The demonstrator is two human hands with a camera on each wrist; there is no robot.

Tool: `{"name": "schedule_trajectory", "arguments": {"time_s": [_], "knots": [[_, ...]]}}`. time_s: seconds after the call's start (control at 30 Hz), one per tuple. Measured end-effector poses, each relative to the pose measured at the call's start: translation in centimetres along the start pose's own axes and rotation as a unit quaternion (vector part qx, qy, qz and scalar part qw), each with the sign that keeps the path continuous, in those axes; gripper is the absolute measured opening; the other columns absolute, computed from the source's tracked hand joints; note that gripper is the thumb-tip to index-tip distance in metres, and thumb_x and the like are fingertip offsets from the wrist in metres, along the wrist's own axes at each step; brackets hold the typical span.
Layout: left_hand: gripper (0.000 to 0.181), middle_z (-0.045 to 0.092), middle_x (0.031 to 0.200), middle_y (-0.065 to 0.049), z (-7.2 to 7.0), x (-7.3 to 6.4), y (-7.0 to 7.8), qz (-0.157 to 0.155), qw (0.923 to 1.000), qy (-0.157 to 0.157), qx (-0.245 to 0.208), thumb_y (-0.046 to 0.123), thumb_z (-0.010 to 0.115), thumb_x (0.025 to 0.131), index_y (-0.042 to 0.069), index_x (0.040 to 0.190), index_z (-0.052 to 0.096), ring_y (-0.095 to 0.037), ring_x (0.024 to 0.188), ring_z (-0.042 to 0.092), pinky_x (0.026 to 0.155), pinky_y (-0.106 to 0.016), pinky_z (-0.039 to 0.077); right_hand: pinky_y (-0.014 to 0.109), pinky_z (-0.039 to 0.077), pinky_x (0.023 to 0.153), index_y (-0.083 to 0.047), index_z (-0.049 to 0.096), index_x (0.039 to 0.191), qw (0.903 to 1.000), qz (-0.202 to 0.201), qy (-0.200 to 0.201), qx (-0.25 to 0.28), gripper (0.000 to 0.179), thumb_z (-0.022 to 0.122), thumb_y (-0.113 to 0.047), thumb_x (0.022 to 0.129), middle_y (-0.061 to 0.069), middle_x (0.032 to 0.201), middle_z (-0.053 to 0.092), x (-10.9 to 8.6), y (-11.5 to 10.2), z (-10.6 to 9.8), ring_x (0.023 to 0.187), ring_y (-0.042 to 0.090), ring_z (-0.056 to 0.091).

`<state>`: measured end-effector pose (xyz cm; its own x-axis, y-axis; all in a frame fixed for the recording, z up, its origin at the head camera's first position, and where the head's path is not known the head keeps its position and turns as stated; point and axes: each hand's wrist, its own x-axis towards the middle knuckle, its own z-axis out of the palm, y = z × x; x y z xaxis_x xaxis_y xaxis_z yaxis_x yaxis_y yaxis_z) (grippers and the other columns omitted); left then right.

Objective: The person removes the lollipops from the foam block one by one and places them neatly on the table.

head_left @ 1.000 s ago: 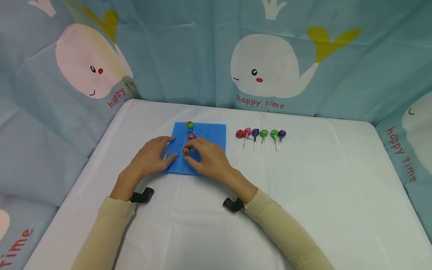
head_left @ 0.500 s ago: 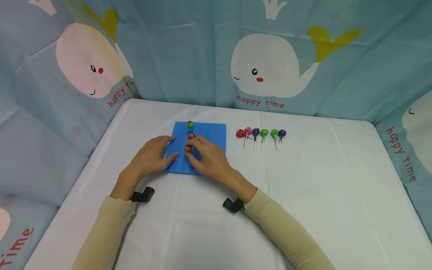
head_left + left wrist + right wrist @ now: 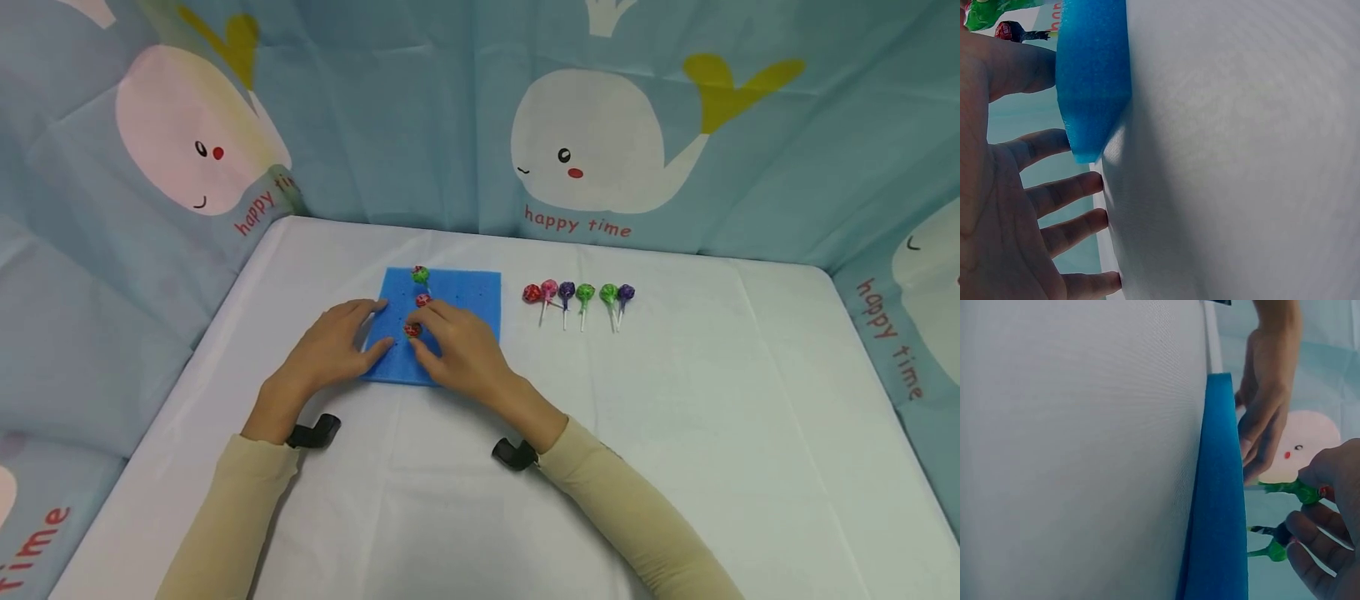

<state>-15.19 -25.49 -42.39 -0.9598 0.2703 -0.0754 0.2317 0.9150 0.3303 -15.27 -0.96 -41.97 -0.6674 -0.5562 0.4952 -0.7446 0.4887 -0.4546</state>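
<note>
A blue foam board (image 3: pixel 472 325) with small holes lies on the white table. My right hand (image 3: pixel 468 350) pinches a green-wrapped lollipop (image 3: pixel 1308 490) with a red top between thumb and fingers, over the board's left part. Its stick points down toward the foam in the right wrist view; the stick's tip is hidden. Farther back, a green lollipop (image 3: pixel 421 274) and a red-topped lollipop (image 3: pixel 423 300) stand upright in the board. My left hand (image 3: pixel 330 350) rests along the board's left edge, fingers spread, with the thumb at the foam's side (image 3: pixel 1094 81) in the left wrist view.
Right of the board lies a row of several loose lollipops, among them a red one (image 3: pixel 532 292), a pink one (image 3: pixel 549 288) and a purple one (image 3: pixel 626 293). A blue whale-print curtain (image 3: pixel 420 125) hangs behind the white table (image 3: pixel 712 400).
The lollipop in my right hand has shifted very slightly toward the back of the board. My left hand keeps its place, and the whole head view has tilted a little.
</note>
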Motion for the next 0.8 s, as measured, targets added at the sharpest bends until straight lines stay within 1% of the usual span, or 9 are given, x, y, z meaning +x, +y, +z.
{"name": "schedule_trajectory", "arguments": {"time_s": [0.1,0.33,0.5,0.6,0.7,0.8], "knots": [[0.070,0.048,0.162,-0.022,0.0,0.0,-0.1,-0.003,1.0000,-0.001,0.000,0.044,0.062,0.103,0.008,0.160,0.045,-0.045,0.154,0.040,0.128,-0.066,0.031,0.030,0.062,0.081,-0.012,0.073,0.118,0.9999,-0.003,0.004,-0.016,0.023,0.077,-0.018,0.096,0.002,0.110,0.074,0.1,-0.1,0.0,0.092,0.015,0.071],[0.070,0.048,0.163,-0.022,-0.1,-0.1,-0.4,-0.005,1.0000,-0.001,0.002,0.045,0.062,0.103,0.009,0.160,0.045,-0.046,0.154,0.040,0.128,-0.067,0.031,0.032,0.063,0.082,-0.011,0.072,0.120,1.0000,-0.002,0.008,-0.006,0.025,0.077,-0.017,0.096,0.002,0.111,0.074,0.3,-0.2,0.0,0.094,0.018,0.074],[0.070,0.048,0.162,-0.022,-0.2,-0.2,-0.5,0.000,1.0000,0.000,0.002,0.045,0.062,0.103,0.008,0.160,0.045,-0.046,0.153,0.041,0.128,-0.067,0.031,0.031,0.062,0.081,-0.011,0.072,0.119,0.9995,-0.014,0.019,-0.020,0.023,0.075,-0.018,0.098,0.002,0.109,0.074,0.5,-0.5,-0.2,0.093,0.016,0.073],[0.069,0.048,0.162,-0.022,-0.2,-0.1,-0.5,0.001,1.0000,0.003,0.001,0.045,0.062,0.103,0.008,0.159,0.045,-0.046,0.153,0.041,0.127,-0.067,0.031,0.030,0.061,0.081,-0.011,0.071,0.120,0.9994,-0.018,0.025,-0.016,0.023,0.074,-0.019,0.099,0.002,0.109,0.073,0.7,-0.8,-0.6,0.092,0.017,0.073],[0.069,0.048,0.162,-0.023,-0.1,0.0,-0.4,0.000,1.0000,0.003,-0.001,0.042,0.063,0.103,0.007,0.159,0.045,-0.046,0.153,0.041,0.127,-0.067,0.031,0.029,0.062,0.081,-0.010,0.070,0.121,0.9996,-0.006,0.025,0.009,0.025,0.074,-0.018,0.099,0.003,0.111,0.073,0.6,-0.8,-1.1,0.094,0.019,0.074],[0.069,0.048,0.162,-0.023,0.0,0.1,-0.2,-0.002,1.0000,0.000,-0.001,0.041,0.063,0.102,0.007,0.159,0.045,-0.046,0.153,0.041,0.127,-0.067,0.031,0.030,0.063,0.080,-0.009,0.070,0.122,0.9991,0.020,0.023,0.028,0.026,0.074,-0.018,0.098,0.004,0.112,0.074,0.2,-0.5,-1.6,0.098,0.020,0.076]]}}
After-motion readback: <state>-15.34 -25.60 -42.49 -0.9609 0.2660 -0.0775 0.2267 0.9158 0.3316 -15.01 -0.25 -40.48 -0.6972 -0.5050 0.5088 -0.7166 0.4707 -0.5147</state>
